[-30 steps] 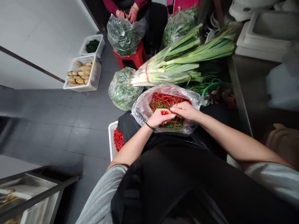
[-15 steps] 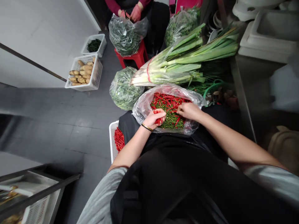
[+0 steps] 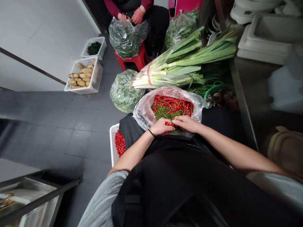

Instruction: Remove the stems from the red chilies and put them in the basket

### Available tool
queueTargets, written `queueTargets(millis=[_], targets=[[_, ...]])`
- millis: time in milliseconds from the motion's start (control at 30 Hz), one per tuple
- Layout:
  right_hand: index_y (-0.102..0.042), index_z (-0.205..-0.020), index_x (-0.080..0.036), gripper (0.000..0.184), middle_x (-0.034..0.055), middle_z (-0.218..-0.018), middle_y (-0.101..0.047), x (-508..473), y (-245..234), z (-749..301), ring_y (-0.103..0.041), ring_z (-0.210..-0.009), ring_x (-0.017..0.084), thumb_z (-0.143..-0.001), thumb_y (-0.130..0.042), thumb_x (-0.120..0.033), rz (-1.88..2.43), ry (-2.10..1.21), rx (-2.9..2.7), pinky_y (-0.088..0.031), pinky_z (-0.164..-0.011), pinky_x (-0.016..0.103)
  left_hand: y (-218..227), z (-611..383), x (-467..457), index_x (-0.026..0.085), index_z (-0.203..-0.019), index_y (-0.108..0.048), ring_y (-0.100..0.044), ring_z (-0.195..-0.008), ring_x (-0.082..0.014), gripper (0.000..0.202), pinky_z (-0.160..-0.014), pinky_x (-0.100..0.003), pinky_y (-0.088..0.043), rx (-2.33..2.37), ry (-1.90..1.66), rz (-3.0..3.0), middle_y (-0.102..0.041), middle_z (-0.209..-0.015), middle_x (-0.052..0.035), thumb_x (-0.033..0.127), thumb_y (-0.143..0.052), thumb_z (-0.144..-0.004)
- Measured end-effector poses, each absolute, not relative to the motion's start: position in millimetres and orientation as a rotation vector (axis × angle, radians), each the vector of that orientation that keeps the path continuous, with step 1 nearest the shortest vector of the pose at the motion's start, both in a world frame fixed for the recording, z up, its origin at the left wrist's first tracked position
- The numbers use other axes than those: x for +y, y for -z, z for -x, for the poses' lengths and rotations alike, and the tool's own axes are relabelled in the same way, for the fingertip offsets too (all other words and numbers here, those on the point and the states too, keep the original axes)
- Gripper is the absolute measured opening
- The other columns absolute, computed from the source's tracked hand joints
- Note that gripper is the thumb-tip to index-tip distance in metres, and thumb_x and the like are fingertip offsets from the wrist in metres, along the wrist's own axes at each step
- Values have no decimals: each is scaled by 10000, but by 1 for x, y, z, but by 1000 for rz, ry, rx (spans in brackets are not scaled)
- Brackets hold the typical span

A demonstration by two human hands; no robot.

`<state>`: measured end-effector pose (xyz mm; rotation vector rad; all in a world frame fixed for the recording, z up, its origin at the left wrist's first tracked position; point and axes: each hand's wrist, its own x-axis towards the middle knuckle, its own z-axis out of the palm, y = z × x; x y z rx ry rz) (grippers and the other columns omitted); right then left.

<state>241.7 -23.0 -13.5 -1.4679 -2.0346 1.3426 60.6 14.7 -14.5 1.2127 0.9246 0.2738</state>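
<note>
A clear plastic bag (image 3: 144,112) of red chillies (image 3: 176,105) with green stems rests on my lap. My left hand (image 3: 161,126), a gold bangle on its wrist, is closed around a small bunch of red chillies at the bag's near edge. Right beside it, my right hand (image 3: 187,123) pinches at a chilli, fingers curled and touching the left hand's bunch. A white basket (image 3: 113,132) with more red chillies (image 3: 120,143) sits on the floor by my left knee.
A bundle of leeks (image 3: 184,63) lies beyond the bag, with bags of greens (image 3: 124,91) around it. A white crate of potatoes (image 3: 82,75) stands on the grey floor. Another person's hands (image 3: 137,14) work over a bag on a red stool (image 3: 132,60). A steel counter (image 3: 251,94) runs on the right.
Both hands drew back from the middle of the bag to its near edge and came together; the right hand, apart from the left half a second ago, now meets it.
</note>
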Motion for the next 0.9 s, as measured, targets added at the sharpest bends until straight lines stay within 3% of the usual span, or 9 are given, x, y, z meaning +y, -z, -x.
queueTargets(millis=[67, 167, 267, 333, 400, 567, 700, 767, 900], targets=[[-508, -610, -199, 538, -9, -581, -519, -21, 14, -241, -481, -533, 121, -954, -290, -550, 1372, -1306, -2075, -354, -538, 244, 10, -60, 12, 129, -567, -605, -405, -477, -45, 180, -488, -199, -303, 862, -230, -1260, -515, -487, 61, 244, -741, -540], [-567, -655, -189, 525, 34, -644, -570, -25, 14, -241, -529, -615, 143, -985, -275, -474, 1475, -825, -2213, -361, -595, 263, 10, -65, 6, 134, -546, -566, -407, -432, -53, 219, -443, -211, -277, 884, -279, -999, -510, -466, 45, 275, -734, -530], [-677, -859, -175, 432, 101, -835, -636, -20, 23, -253, -586, -747, 185, -982, -347, -425, 1705, -352, -2325, -355, -617, 281, 16, -66, 6, 153, -562, -533, -398, -366, -65, 242, -381, -219, -219, 852, -294, -733, -492, -444, 41, 305, -720, -545], [-679, -1078, -215, 335, 115, -1001, -632, -7, 33, -265, -599, -829, 205, -965, -412, -382, 1778, -246, -2454, -352, -614, 276, 19, -62, 11, 158, -589, -530, -391, -346, -67, 218, -358, -215, -181, 798, -329, -673, -502, -456, 36, 296, -697, -562], [-654, -1170, -260, 319, 114, -1075, -614, 9, 43, -275, -597, -873, 217, -956, -428, -332, 1795, -228, -2589, -363, -632, 280, 21, -56, 19, 151, -632, -550, -397, -356, -62, 189, -350, -207, -162, 766, -393, -670, -569, -526, 10, 282, -669, -565], [-678, -898, -176, 304, 124, -961, -641, 35, 46, -282, -591, -869, 223, -944, -405, -301, 1629, -401, -2510, -422, -715, 323, 19, -53, 28, 135, -687, -601, -391, -403, -45, 200, -399, -193, -224, 952, -574, -852, -528, -501, 40, 268, -714, -590], [-584, -834, -194, 185, 41, -739, -628, 20, 28, -274, -580, -664, 166, -883, -473, -334, 1469, -886, -2011, -454, -645, 295, 13, -69, 29, 127, -775, -684, -485, -571, -51, 288, -558, -193, -360, 1049, -650, -1092, -616, -651, 26, 230, -804, -534], [-552, -811, -203, 163, 9, -647, -590, 4, 20, -267, -546, -573, 148, -874, -468, -328, 1440, -999, -1876, -439, -576, 278, 14, -77, 27, 125, -693, -666, -475, -559, -48, 259, -562, -195, -360, 1000, -579, -1104, -589, -606, 35, 236, -818, -515], [-591, -796, -192, 167, 73, -793, -627, -14, 18, -257, -579, -724, 178, -880, -477, -280, 1377, -619, -2072, -454, -652, 299, 23, -82, 14, 134, -532, -572, -357, -379, -41, 284, -406, -213, -225, 894, -301, -846, -455, -419, 49, 335, -771, -557]])
